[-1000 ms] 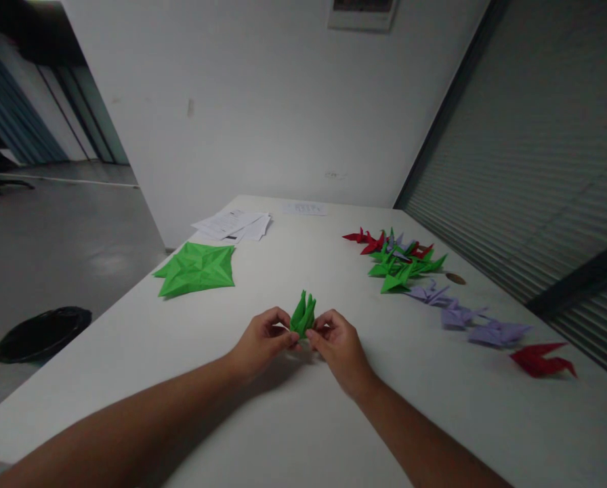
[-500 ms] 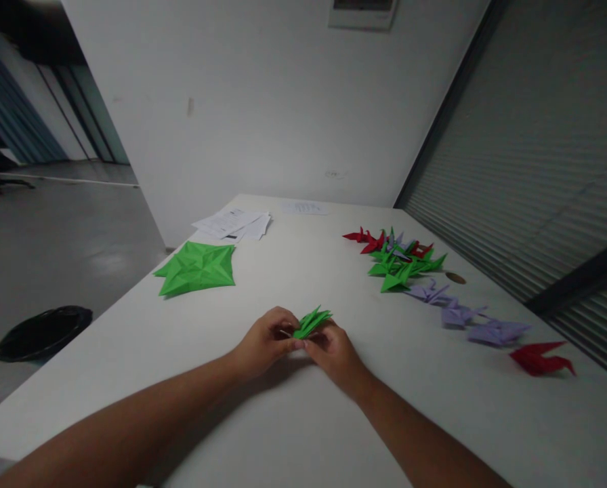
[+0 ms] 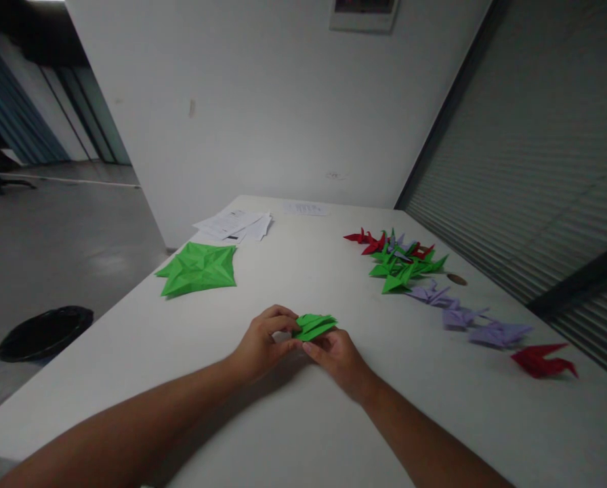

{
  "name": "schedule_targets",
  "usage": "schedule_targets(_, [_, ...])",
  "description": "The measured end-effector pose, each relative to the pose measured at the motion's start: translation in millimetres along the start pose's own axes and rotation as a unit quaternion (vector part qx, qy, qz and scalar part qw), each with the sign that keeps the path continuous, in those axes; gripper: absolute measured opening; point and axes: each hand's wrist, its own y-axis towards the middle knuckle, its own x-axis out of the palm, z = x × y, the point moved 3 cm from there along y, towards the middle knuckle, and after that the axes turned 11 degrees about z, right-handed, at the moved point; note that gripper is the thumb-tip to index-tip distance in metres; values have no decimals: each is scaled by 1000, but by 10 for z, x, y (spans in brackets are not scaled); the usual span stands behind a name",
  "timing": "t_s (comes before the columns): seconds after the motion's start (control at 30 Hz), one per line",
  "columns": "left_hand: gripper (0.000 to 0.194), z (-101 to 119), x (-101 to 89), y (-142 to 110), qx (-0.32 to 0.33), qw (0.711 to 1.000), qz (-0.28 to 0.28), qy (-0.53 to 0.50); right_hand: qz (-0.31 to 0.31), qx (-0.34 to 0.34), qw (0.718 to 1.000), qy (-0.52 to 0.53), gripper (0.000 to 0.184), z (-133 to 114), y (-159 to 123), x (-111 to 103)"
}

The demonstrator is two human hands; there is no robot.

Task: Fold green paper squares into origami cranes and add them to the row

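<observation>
A small folded green paper piece point(image 3: 314, 326) lies almost flat just above the white table point(image 3: 303, 420), its points facing right. My left hand point(image 3: 260, 342) pinches its left end with fingers curled. My right hand point(image 3: 337, 354) grips it from below and to the right, fingers closed on the paper.
A stack of creased green paper sheets point(image 3: 198, 268) lies at the left. White printed papers point(image 3: 232, 224) sit at the far end. Several folded paper cranes, red point(image 3: 541, 359), purple point(image 3: 461, 316) and green point(image 3: 402, 268), line the right side. A black bin point(image 3: 44, 332) stands on the floor at left.
The green piece has tipped from standing upright with points up to lying nearly flat with points to the right. Both hands have stayed pinched on it and moved closer together.
</observation>
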Motion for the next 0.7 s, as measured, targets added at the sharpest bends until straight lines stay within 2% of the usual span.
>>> schedule_targets(0.17, [18,-6,-24,16,-18,1000,7,-10,27,-34,998,-39,33,25,-2,-43])
schedule_targets(0.4, [13,17,-28,6,-17,1000,12,3,50,-122,986,-103,21,-12,27,-58])
schedule_targets(0.7, [13,29,-21,1,10,999,14,27,42,-140,976,-163,19,-135,21,-32])
